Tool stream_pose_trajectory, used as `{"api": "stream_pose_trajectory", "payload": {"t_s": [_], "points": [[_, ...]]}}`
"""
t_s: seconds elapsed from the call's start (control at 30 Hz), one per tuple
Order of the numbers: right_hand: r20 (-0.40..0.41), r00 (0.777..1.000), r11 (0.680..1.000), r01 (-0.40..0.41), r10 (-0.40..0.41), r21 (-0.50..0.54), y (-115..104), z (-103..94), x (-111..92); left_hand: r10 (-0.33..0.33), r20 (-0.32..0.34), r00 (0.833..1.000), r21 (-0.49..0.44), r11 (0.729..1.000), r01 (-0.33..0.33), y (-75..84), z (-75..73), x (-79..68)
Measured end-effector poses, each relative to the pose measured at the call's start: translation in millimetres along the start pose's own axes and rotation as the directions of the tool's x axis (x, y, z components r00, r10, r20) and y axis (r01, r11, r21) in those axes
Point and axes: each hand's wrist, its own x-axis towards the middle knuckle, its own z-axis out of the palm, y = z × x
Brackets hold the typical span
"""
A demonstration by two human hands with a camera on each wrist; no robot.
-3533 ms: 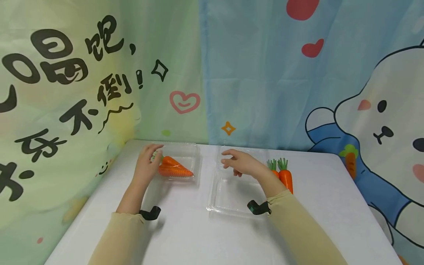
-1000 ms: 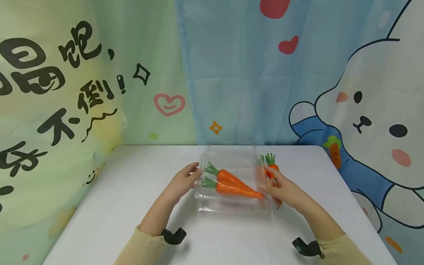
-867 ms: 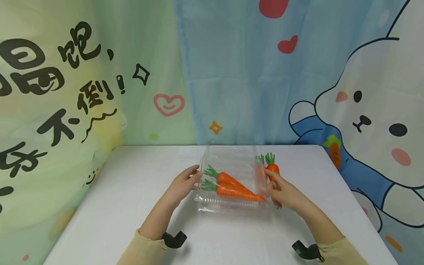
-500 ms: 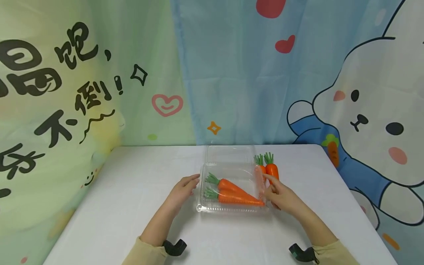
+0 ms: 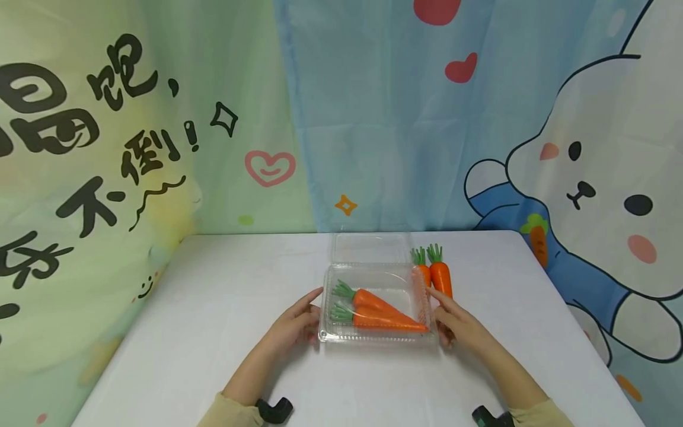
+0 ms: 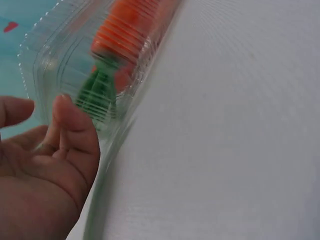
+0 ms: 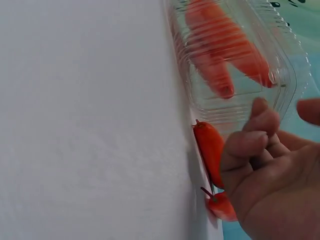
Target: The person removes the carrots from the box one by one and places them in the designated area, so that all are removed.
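Two toy carrots, the rear carrot point(image 5: 368, 298) and the front carrot point(image 5: 379, 319), lie in a clear plastic box point(image 5: 377, 340), green tops to the left. This box seems stacked on or in a second clear one, whose flap point(image 5: 372, 246) extends behind; the overlap is hard to make out. At the box's left side is my left hand point(image 5: 292, 323), index finger along the wall, other fingers loosely bent. My right hand point(image 5: 459, 323) mirrors it on the right side. In the left wrist view, the left hand point(image 6: 50, 170) holds nothing; contact with the box is unclear.
Behind my right hand, beside the box, lie two more toy carrots, a left one point(image 5: 423, 273) partly hidden and a right one point(image 5: 440, 276). A printed curtain point(image 5: 373, 148) hangs behind the white table point(image 5: 229, 284).
The carrot-filled box moved from the left over to the other clear box, then came down and slightly toward me. Both hands have since loosened from its sides and drawn slightly lower.
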Motion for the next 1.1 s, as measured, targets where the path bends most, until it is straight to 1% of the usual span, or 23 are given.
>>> {"api": "stream_pose_trajectory", "payload": {"t_s": [0.07,0.13,0.23,0.3,0.4,0.5,0.57,0.67,0.83,0.9,0.93,0.97,1.03,1.1], "points": [[0.061,0.995,0.996,0.074,-0.077,0.055,5.5,0.5,-1.9,0.014,0.048,0.999,-0.013,1.000,-0.013,-2.8,-1.7,-0.9],[0.097,0.985,0.985,0.134,-0.145,0.111,10.9,1.8,-2.7,0.028,0.095,0.995,-0.033,0.999,-0.025,-5.2,-3.3,-1.8],[0.111,0.970,0.959,0.188,-0.215,0.212,17.5,4.6,-2.6,0.044,0.150,0.988,-0.053,0.998,-0.036,-7.5,-5.2,-3.5],[0.098,0.963,0.943,0.222,-0.252,0.250,20.6,6.9,-2.6,0.053,0.184,0.982,-0.062,0.997,-0.042,-8.8,-6.6,-4.7],[0.078,0.966,0.940,0.221,-0.248,0.259,22.3,10.2,-4.3,0.072,0.239,0.968,-0.061,0.996,-0.059,-10.5,-8.5,-6.0],[0.060,0.979,0.949,0.174,-0.196,0.264,21.9,13.3,-6.9,0.091,0.287,0.954,-0.059,0.995,-0.077,-11.5,-9.2,-6.7],[0.050,0.986,0.950,0.136,-0.156,0.282,21.3,15.1,-8.7,0.101,0.305,0.947,-0.056,0.995,-0.088,-11.7,-8.3,-6.8],[0.040,0.993,0.949,0.094,-0.111,0.301,20.7,17.4,-10.5,0.120,0.305,0.945,-0.036,0.993,-0.115,-10.9,-5.2,-7.2],[0.034,0.997,0.952,0.062,-0.075,0.299,20.0,19.3,-11.3,0.159,0.271,0.949,0.005,0.986,-0.167,-8.2,1.4,-8.4],[0.028,0.998,0.955,0.054,-0.065,0.292,19.8,19.7,-11.1,0.166,0.257,0.952,0.008,0.985,-0.174,-8.3,3.2,-8.4],[0.027,0.998,0.956,0.047,-0.057,0.289,19.2,20.1,-11.1,0.171,0.245,0.954,0.023,0.983,-0.182,-8.5,4.7,-8.4],[0.029,0.998,0.956,0.044,-0.055,0.289,18.7,20.6,-11.2,0.164,0.225,0.961,0.051,0.982,-0.180,-8.3,7.0,-8.3],[0.021,0.999,0.959,0.036,-0.043,0.281,17.3,22.4,-11.2,0.143,0.182,0.973,0.104,0.981,-0.164,-8.0,10.5,-8.1],[0.003,1.000,0.962,0.024,-0.026,0.273,15.5,24.0,-11.1,0.124,0.143,0.982,0.148,0.978,-0.145,-8.0,13.4,-7.2]]}}
